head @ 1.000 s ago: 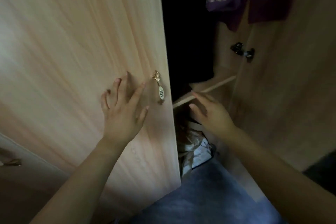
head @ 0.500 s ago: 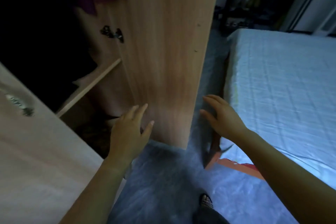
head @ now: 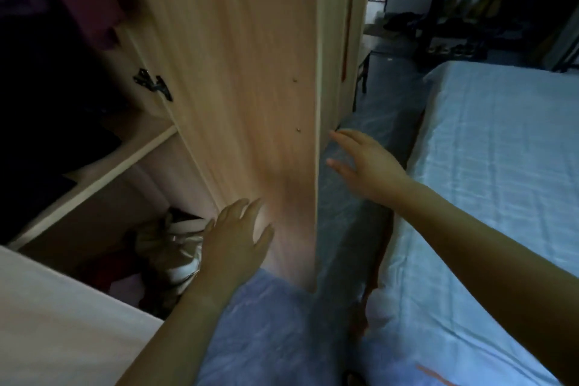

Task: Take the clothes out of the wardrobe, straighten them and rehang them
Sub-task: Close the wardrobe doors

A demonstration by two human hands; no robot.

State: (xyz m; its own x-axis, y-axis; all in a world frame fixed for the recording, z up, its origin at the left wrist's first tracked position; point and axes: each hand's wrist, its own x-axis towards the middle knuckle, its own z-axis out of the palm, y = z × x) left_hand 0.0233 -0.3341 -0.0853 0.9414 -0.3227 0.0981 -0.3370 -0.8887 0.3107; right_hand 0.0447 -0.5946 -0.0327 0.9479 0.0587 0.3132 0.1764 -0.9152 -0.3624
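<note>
The light wood wardrobe stands open, its right door (head: 250,88) swung out toward me. My left hand (head: 235,238) is spread flat low on that door's inner face, holding nothing. My right hand (head: 366,166) reaches past the door's outer edge, fingers apart and empty. Dark purple clothes (head: 94,3) hang at the top left inside the wardrobe. A shelf (head: 103,172) crosses the dark interior. Crumpled pale items (head: 175,244) lie on the wardrobe floor beside my left hand.
The left door (head: 56,316) fills the lower left corner. A bed with a pale blue sheet (head: 501,197) runs along the right. Blue-grey floor (head: 275,329) lies between bed and wardrobe. Shoes and a dark rack (head: 438,25) stand at the far back.
My view has swung right from the left door to the right door and the bed. My left hand left the left door and now rests on the right door; my right hand moved outside it.
</note>
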